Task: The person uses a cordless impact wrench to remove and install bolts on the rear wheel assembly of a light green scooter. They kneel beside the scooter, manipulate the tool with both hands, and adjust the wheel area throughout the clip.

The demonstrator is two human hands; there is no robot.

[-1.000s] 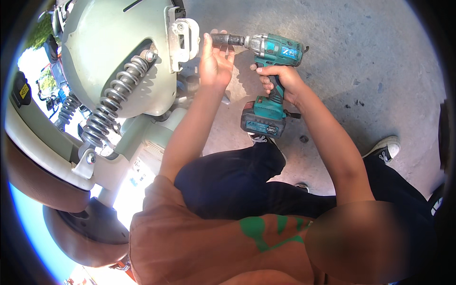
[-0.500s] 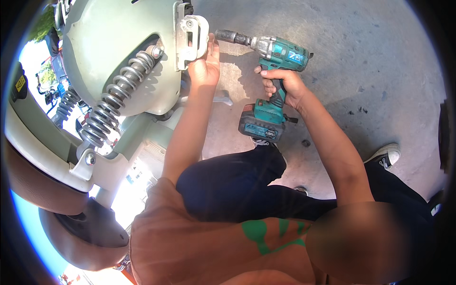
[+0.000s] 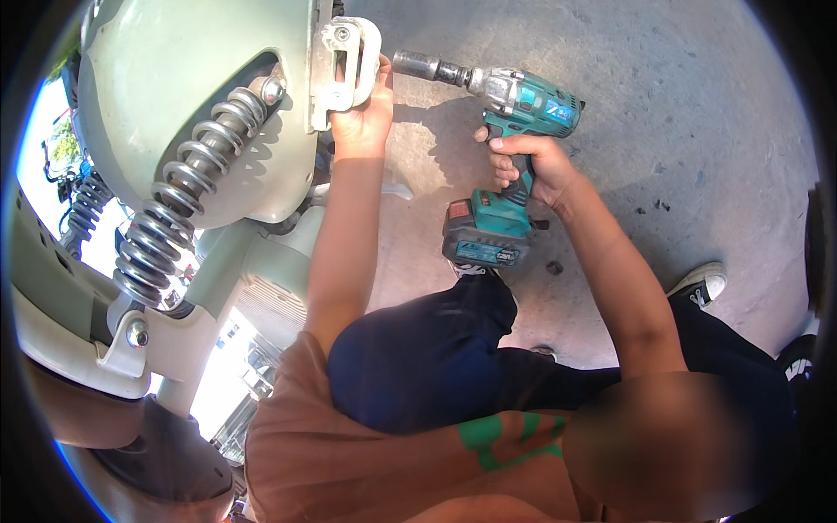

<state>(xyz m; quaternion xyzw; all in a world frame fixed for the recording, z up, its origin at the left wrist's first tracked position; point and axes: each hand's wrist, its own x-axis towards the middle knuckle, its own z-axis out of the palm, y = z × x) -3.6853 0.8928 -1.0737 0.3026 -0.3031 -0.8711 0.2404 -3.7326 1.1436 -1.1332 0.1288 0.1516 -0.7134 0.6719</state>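
1. Left hand [image 3: 362, 126]: fingers mostly hidden behind the one white bracket [image 3: 369, 65]; cannot tell how far it is open or whether it grips anything.
2. Right hand [image 3: 545, 166]: closed around the handle of one teal impact wrench [image 3: 527, 100], held over the floor [image 3: 689, 166] right of the bracket; its single socket [image 3: 417, 65] stands apart from the bracket.
3. Coil springs, two: near spring [image 3: 192, 170] plain beside the pale-green fender [image 3: 166, 78]; far spring [image 3: 87, 209] partly obscured.
4. Fender cut off at the upper edge.
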